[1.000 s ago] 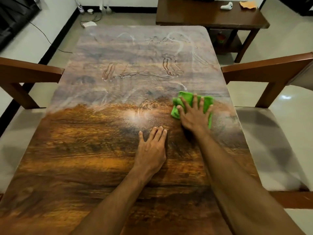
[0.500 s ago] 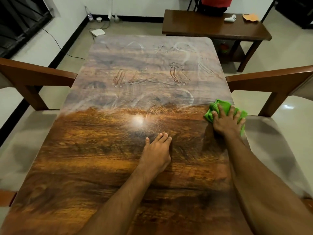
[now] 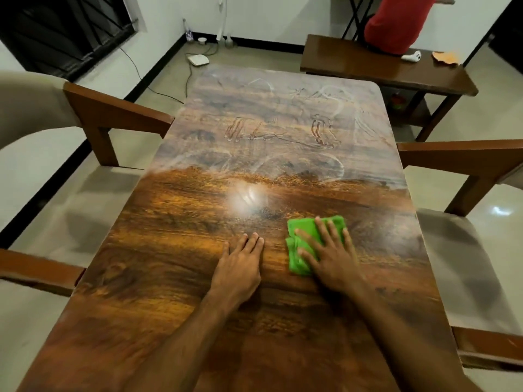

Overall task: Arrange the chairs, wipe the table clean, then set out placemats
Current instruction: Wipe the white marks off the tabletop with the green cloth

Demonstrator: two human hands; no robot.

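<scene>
A long wood-grain table (image 3: 175, 278) fills the head view; its far half is covered with whitish smears and streaks, its near half looks dark and glossy. A folded green cloth (image 3: 304, 236) lies on the table right of centre. My right hand (image 3: 329, 254) presses flat on the cloth with fingers spread. My left hand (image 3: 240, 267) rests flat on the bare table just left of the cloth, fingers straight and together. A wooden armchair with a pale cushion (image 3: 85, 114) stands at the left side, and another armchair (image 3: 464, 162) at the right side.
A dark wooden side table (image 3: 368, 66) stands beyond the far right corner, with a white object (image 3: 411, 56) and an orange cloth (image 3: 447, 57) on it. A person in red (image 3: 396, 21) is behind it. Cables and a white box (image 3: 198, 60) lie on the floor.
My right hand has swept the green cloth from the table's right edge back toward the centre and nearer to me. My left hand stayed in place. The view tilted up slightly.
</scene>
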